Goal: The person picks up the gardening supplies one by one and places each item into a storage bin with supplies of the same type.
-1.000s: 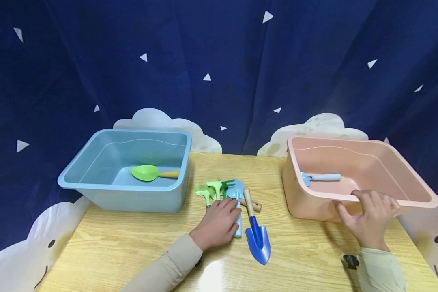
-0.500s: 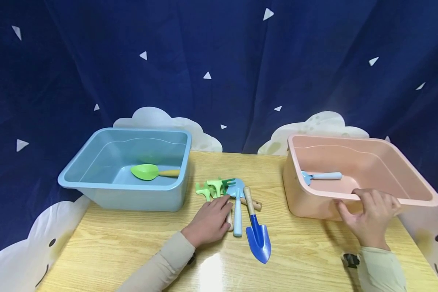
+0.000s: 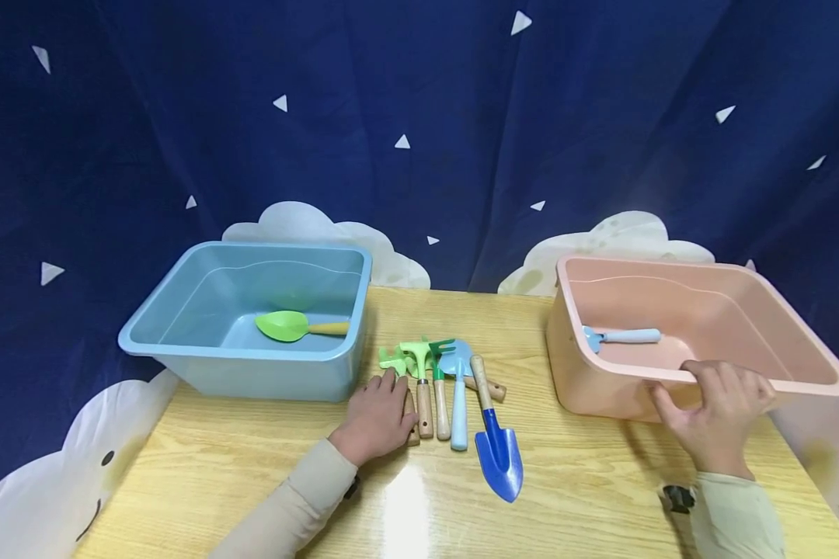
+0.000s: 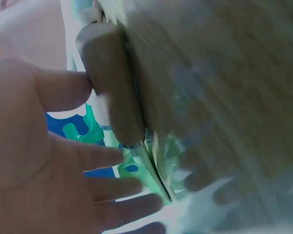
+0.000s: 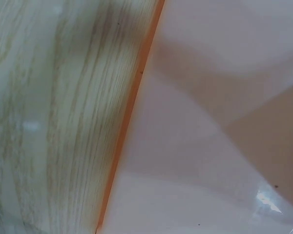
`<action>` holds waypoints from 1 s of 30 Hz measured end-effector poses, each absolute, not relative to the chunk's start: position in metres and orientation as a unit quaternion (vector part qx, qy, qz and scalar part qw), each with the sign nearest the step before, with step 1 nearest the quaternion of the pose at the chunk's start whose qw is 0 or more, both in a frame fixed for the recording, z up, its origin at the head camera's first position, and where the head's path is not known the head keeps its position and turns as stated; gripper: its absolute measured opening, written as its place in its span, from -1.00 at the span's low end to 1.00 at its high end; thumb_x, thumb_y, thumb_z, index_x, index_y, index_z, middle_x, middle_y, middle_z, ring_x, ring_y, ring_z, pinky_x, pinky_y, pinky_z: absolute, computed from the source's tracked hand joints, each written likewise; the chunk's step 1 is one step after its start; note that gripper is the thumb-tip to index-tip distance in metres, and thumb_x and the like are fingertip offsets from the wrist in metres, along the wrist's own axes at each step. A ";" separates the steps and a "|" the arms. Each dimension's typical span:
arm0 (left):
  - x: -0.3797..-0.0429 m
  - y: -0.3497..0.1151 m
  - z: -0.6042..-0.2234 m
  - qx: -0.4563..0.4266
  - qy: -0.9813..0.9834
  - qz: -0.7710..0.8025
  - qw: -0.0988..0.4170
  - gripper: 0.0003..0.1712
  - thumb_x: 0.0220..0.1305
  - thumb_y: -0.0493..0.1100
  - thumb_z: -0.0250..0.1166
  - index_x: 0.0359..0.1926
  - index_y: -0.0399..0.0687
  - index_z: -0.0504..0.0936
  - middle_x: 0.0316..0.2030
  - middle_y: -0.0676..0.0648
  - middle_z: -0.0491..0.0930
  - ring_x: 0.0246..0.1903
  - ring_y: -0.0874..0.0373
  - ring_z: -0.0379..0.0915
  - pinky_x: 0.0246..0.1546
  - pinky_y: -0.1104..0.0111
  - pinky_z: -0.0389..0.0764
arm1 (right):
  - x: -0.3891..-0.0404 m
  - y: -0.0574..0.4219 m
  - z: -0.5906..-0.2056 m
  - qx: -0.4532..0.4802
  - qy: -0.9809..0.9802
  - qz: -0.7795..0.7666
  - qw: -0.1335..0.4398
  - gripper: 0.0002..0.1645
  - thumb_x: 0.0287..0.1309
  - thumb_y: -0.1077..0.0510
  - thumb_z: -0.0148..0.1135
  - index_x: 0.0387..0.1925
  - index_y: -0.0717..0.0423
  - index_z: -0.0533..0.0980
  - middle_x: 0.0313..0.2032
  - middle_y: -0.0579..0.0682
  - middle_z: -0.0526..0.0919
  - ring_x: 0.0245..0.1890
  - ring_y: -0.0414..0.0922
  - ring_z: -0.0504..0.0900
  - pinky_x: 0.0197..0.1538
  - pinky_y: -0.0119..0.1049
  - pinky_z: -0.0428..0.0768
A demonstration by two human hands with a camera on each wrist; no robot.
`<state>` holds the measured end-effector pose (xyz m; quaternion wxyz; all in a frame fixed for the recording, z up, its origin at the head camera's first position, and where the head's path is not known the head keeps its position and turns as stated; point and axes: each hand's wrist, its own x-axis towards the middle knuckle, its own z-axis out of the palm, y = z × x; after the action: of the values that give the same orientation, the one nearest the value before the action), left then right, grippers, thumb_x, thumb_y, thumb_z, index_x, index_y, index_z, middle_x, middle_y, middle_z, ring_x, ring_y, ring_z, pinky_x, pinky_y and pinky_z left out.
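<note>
While the right grip (image 3: 723, 404) pinches a pink tub (image 3: 594, 392), tools (image 3: 441, 407) and a blue tub (image 3: 252, 379) flank the left grip (image 3: 376, 415) — spread.

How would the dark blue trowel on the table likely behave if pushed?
The dark blue trowel should be stiff: its handle is straight and looks wooden. Its glossy blade will probably slide easily on the table. The handle seems to cross another wooden handle, so it may rock or drag that.
</note>
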<state>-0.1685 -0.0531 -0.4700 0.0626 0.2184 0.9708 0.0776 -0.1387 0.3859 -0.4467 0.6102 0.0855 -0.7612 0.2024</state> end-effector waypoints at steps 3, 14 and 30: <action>-0.171 -0.052 -0.470 0.213 0.968 0.094 0.093 -0.29 0.47 0.13 -0.02 0.46 -0.20 0.24 0.42 -0.30 0.27 0.37 -0.25 0.26 0.26 -0.06 0.45 | -0.140 0.387 -0.448 0.086 -0.762 0.204 0.608 -0.16 -0.09 -0.40 0.26 -0.52 0.41 0.54 -0.61 0.33 0.43 -0.43 0.36 0.30 0.26 -0.16 0.11; -0.184 -0.038 -0.469 0.220 0.963 0.085 0.130 -0.30 0.46 0.12 -0.10 0.49 -0.12 0.21 0.45 -0.34 0.21 0.40 -0.18 0.19 0.25 -0.03 0.43 | -0.139 0.387 -0.448 0.081 -0.765 0.204 0.605 -0.15 -0.10 -0.41 0.25 -0.52 0.42 0.54 -0.60 0.34 0.43 -0.42 0.36 0.31 0.27 -0.18 0.11; -0.210 -0.015 -0.479 0.219 0.967 0.094 0.090 -0.38 0.41 0.06 -0.05 0.40 -0.07 0.36 0.19 -0.23 0.45 0.14 -0.09 0.38 0.05 0.06 0.49 | -0.134 0.379 -0.438 0.090 -0.769 0.203 0.599 -0.17 -0.05 -0.39 0.24 -0.50 0.43 0.54 -0.57 0.37 0.48 -0.38 0.38 0.36 0.27 -0.20 0.09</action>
<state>-0.2104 -0.0147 -0.4786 0.0904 0.2190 0.9670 0.0938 -0.1336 0.3794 -0.4379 0.5994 0.0905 -0.7689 0.2032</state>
